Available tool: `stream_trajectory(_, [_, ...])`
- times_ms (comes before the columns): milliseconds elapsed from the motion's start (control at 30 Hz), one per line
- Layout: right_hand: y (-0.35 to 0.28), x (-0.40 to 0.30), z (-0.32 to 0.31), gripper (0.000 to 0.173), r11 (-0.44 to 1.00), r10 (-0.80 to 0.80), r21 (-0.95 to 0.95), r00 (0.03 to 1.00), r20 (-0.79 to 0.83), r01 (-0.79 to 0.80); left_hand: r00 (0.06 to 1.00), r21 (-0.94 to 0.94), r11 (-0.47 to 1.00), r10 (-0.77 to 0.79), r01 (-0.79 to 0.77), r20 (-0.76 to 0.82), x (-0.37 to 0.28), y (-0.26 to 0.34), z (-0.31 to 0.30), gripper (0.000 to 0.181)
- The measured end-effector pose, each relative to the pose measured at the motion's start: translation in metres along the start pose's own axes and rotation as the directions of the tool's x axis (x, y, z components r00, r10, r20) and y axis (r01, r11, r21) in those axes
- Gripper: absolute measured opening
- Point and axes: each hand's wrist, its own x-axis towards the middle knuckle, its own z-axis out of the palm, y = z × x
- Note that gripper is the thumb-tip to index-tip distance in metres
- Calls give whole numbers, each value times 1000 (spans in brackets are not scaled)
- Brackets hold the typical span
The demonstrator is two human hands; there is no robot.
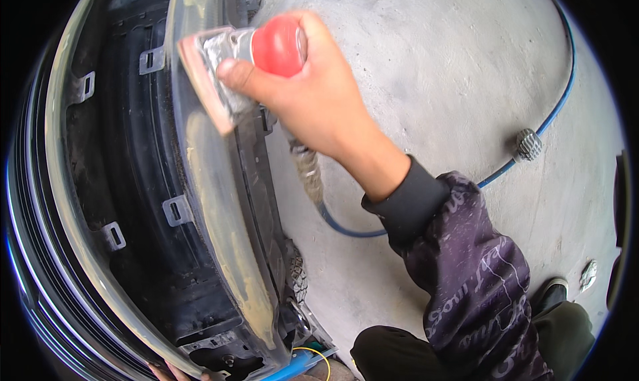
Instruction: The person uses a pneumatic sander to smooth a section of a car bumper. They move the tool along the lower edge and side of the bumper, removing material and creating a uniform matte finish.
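My right hand (pixel 319 91) is wrapped around the red grip of a pneumatic sander (pixel 278 46), its thumb lying along the taped metal body. The sander's flat rectangular pad (pixel 202 84) is tilted over the outer strip of a car bumper (pixel 204 151); motion blurs it, and I cannot tell whether it touches. Beige filler (pixel 234 251) is smeared along that strip. Of my left hand (pixel 172 373), only some fingers show, at the bumper's lower end by the bottom picture edge. The rest of that hand is out of frame, so its grip is unclear.
From the sander, a tape-wrapped connector (pixel 307 171) leads to a blue air hose (pixel 561 101) curving over the concrete floor (pixel 424 71). A ribbed round piece (pixel 529 145) sits on the hose. Slotted tabs (pixel 178 211) stick out inside the bumper. A yellow wire (pixel 327 363) loops near its lower end.
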Motion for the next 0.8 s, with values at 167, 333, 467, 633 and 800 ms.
stream_trajectory(167, [3,-84,4,65,982,144,116,988,58,-150,998,-6,999,-48,49,33,18,3,-4,86])
stream_trajectory(333, [-19,-175,3,66,892,362,217,915,179,-396,999,62,998,-34,31,43,41,2,-21,87])
stream_trajectory(467, [-13,-186,2,64,875,397,224,901,174,-429,1000,116,993,11,-14,19,39,4,-21,81])
stream_trajectory(633, [-13,-147,-2,60,820,447,302,873,194,-487,997,135,988,72,-75,27,38,-2,-18,77])
stream_trajectory(800, [-18,-95,-14,58,790,463,322,852,245,-522,997,157,985,75,-75,6,37,-2,-19,75])
